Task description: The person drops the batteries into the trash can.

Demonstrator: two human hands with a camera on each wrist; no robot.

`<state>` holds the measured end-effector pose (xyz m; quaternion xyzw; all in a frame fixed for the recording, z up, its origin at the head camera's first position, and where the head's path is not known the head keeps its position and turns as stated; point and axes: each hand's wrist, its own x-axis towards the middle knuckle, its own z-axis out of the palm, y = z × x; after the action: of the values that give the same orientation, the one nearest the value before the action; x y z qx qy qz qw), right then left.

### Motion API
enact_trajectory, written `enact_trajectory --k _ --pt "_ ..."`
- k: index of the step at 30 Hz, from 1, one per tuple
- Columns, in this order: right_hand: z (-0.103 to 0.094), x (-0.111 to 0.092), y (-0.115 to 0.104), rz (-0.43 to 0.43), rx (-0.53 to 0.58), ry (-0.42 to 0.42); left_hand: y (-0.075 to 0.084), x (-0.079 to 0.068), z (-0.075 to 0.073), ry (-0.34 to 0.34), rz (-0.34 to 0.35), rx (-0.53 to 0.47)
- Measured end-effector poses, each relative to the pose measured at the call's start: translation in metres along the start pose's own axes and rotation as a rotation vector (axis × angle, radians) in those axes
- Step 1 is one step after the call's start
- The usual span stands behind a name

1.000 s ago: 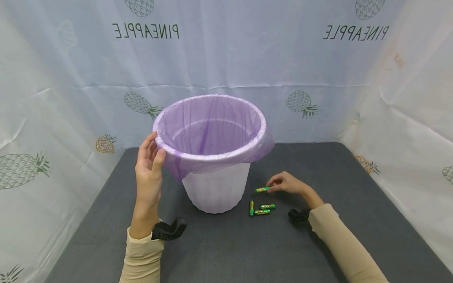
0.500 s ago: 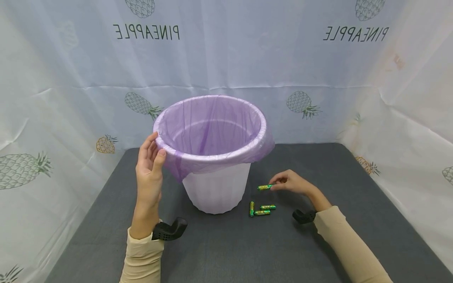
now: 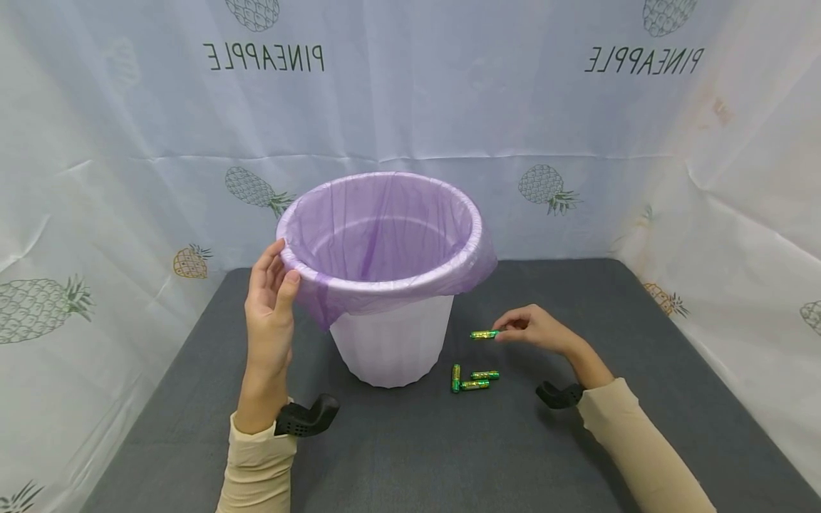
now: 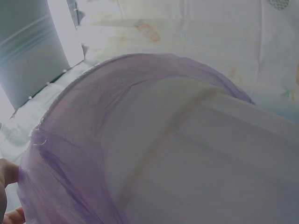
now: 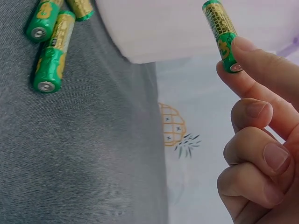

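Observation:
In the head view, a white bin (image 3: 391, 342) stands upright on the dark table, lined with a purple plastic bag (image 3: 378, 249) folded over its rim. My left hand (image 3: 269, 306) rests on the outside of the rim at the left, thumb and fingertips against the bag. To the right of the bin, my right hand (image 3: 532, 328) pinches one green-and-gold battery (image 3: 484, 334) by its end between thumb and index finger. The right wrist view shows this held battery (image 5: 222, 35) raised, with the other fingers curled beneath the pinch.
Three more batteries lie close together on the table: one pointing toward me (image 3: 456, 378), two crosswise, the rear battery (image 3: 484, 375) and the front battery (image 3: 475, 385). White sheets with pineapple prints (image 3: 410, 107) hang around the table's back and sides.
My right hand has moved up and slightly right with the pinched battery, away from the other batteries. The left hand and the bin have stayed in place.

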<state>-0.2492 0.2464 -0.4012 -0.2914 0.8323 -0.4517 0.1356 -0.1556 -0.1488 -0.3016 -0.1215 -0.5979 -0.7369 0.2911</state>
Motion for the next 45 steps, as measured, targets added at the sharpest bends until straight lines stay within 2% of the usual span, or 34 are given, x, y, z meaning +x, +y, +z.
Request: enact_trajectory --k 16,27,45 --pt "-0.009 -0.006 -0.018 -0.021 -0.017 0.032 -0.001 0.0 -0.001 -0.004 0.001 -0.012" --pt "-0.015 -0.01 -0.035 -0.121 -0.052 0.053 -0.002 0.0 -0.002 -0.011 0.018 -0.027" --pt "-0.027 -0.017 -0.061 -0.217 -0.112 0.097 -0.004 0.001 -0.003 -0.01 0.011 -0.022"
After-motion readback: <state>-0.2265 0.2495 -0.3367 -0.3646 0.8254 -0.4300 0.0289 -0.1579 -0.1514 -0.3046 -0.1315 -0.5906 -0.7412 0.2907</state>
